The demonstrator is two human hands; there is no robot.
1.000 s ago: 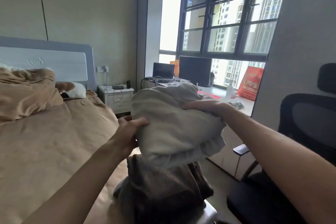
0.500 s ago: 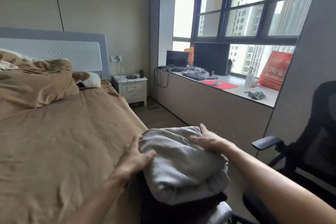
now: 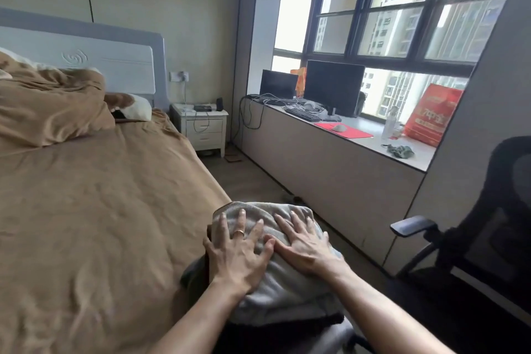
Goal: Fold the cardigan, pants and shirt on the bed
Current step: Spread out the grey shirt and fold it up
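Note:
A folded light grey garment lies on top of a stack at the bed's near right corner. Under it a dark folded garment shows at the left side and along the front. My left hand presses flat on the grey garment's left half, fingers spread, a ring on one finger. My right hand lies flat beside it on the right half, fingers straight. The two hands almost touch at the thumbs. The bed has a tan sheet.
A rumpled tan duvet and a pillow lie at the head of the bed. A white nightstand stands beyond. A long window desk with monitors runs at right. A black office chair stands close on the right.
The grey garment came down from mid-air onto the dark garment. Both hands went from holding its sides to lying flat on its top.

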